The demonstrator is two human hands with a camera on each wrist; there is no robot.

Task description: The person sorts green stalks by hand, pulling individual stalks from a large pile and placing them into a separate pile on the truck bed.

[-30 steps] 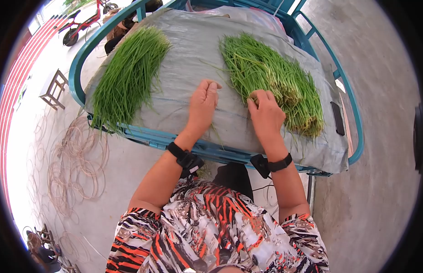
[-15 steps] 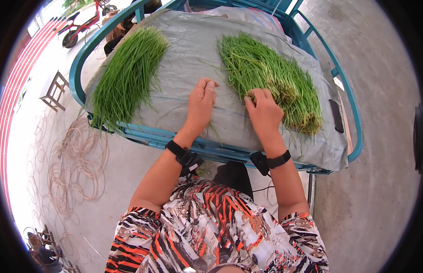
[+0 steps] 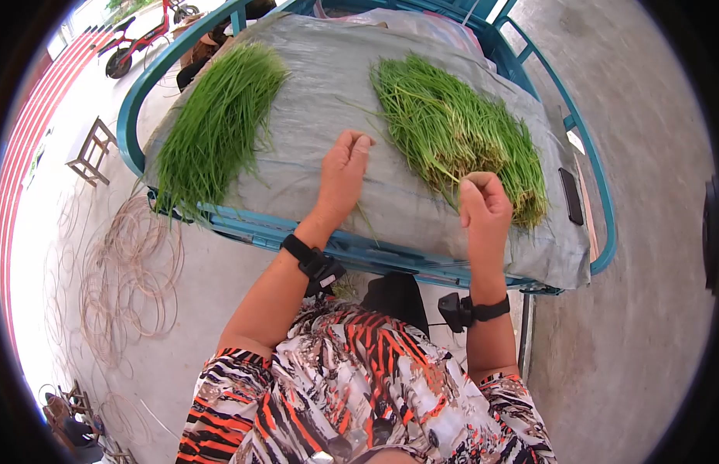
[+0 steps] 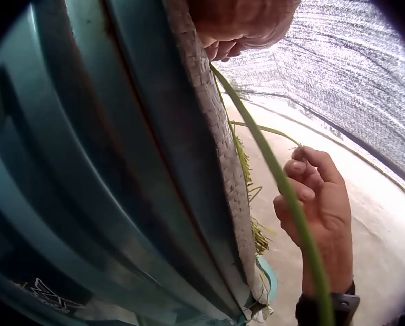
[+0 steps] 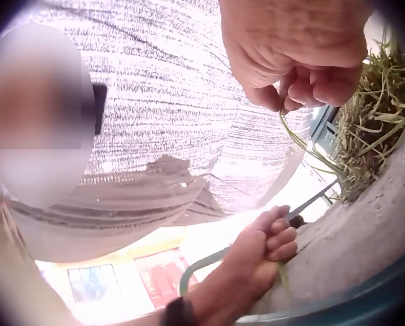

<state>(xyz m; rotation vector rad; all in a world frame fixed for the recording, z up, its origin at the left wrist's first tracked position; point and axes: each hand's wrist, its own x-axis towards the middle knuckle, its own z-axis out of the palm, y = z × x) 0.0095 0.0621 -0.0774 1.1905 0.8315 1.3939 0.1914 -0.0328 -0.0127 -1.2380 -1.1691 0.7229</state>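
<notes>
Left hand (image 3: 344,176): fingers curled in and closed on a long blade (image 4: 277,170), which trails below the fist toward the person. The hand is over the middle of the grey sheet (image 3: 328,77), between two heaps of greens, and nearer the right one. Whether it touches the sheet cannot be told.

Right hand (image 3: 485,209): thumb and fingertips brought together, pinching a thin stalk (image 5: 299,142) that runs toward the right heap (image 3: 452,116) (best seen from the right wrist). The hand is at the near edge of that heap, by its pale stalk ends.

The greens lie on the sheet. The right heap is layered, with brownish stalk ends in two rows. The left heap (image 3: 220,116) is looser; its tips reach over the near edge of the blue cart (image 3: 132,131). A few loose blades lie between the heaps.

A phone (image 3: 571,196) lies on the sheet, to the right of the right heap. On the ground at left are a stool (image 3: 90,151) and coils of wire (image 3: 120,271) (material not confirmed), with a red bike (image 3: 143,39) farther off. Each wrist bears a black strap with a small device.
</notes>
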